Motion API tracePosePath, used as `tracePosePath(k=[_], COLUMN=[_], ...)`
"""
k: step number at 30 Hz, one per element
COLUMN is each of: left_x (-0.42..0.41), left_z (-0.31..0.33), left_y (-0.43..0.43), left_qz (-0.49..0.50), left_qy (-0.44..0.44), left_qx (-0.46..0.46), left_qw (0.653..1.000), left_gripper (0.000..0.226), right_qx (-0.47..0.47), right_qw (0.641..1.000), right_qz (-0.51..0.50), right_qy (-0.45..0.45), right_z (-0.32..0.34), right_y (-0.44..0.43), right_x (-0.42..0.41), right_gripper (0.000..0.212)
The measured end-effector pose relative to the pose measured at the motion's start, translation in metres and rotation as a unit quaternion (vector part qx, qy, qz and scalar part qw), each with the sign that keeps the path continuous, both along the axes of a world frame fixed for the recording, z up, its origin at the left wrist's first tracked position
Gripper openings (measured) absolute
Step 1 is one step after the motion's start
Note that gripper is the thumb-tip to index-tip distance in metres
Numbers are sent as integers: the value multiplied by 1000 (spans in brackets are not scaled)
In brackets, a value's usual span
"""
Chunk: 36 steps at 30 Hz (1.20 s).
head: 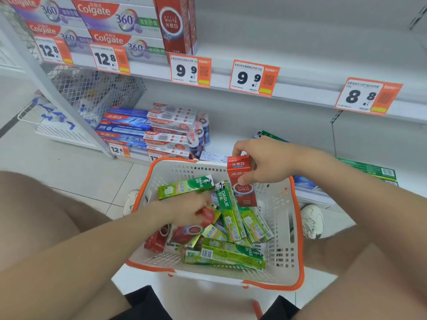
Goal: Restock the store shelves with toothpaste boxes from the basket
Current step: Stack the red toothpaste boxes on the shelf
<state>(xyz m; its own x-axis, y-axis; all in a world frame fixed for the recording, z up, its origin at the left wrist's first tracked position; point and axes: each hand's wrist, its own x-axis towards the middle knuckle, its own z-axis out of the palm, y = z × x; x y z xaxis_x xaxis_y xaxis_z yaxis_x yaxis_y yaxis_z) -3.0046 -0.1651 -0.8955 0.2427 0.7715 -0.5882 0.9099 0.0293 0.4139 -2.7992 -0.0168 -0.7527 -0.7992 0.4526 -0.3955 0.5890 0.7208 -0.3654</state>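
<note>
A white basket with an orange rim stands on the floor between my knees. It holds several green Darlie toothpaste boxes and red Colgate boxes. My right hand grips the top of a red Optic White box, upright above the basket's far side. My left hand, blurred, reaches into the basket and its fingers close on a small red box. On the upper shelf stand two red Optic White boxes beside an empty stretch.
Price tags 9.9, 9.9 and 8.8 hang on the upper shelf edge. Colgate 360 boxes fill its left part. The bottom shelf holds blue and white Colgate boxes and green boxes. A wire rack stands left.
</note>
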Motion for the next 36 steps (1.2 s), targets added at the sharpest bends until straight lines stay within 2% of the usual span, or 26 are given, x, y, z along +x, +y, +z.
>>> tracePosePath(k=[2, 4, 8, 13, 16, 20, 22, 24, 27, 29, 36], left_x=[-8, -12, -13, -12, -13, -22, -27, -33, -45, -53, -77], left_z=[18, 46, 88, 123, 142, 179, 198, 215, 232, 238, 247], left_y=[14, 27, 38, 51, 58, 72, 81, 88, 100, 109, 128], left_qz=[124, 229, 318, 368, 386, 390, 374, 364, 380, 401, 469], left_qy=[-119, -234, -368, -441, -482, -509, -489, -445, -389, -380, -402], left_qx=[16, 29, 76, 110, 138, 221, 277, 336, 388, 393, 370], left_qw=[985, 944, 870, 811, 774, 735, 738, 746, 744, 735, 694], left_gripper=[33, 31, 34, 32, 33, 32, 29, 29, 26, 24, 26], right_qx=[14, 34, 59, 30, -1, 25, 26, 68, 107, 107, 85], right_qw=[1000, 998, 990, 974, 945, 883, 839, 797, 744, 744, 802], right_qz=[-22, -47, -109, -187, -242, -263, -249, -221, -204, -219, -249], right_qy=[17, 35, 63, 126, 220, 388, 483, 558, 627, 623, 537], right_z=[6, 13, 24, 36, 44, 61, 72, 85, 103, 105, 93], right_y=[4, 8, 16, 22, 23, 25, 27, 30, 39, 54, 101], right_x=[-1, -2, 0, -1, -5, -21, -33, -45, -62, -75, -124], right_gripper=[41, 38, 38, 47, 50, 46, 43, 41, 42, 42, 44])
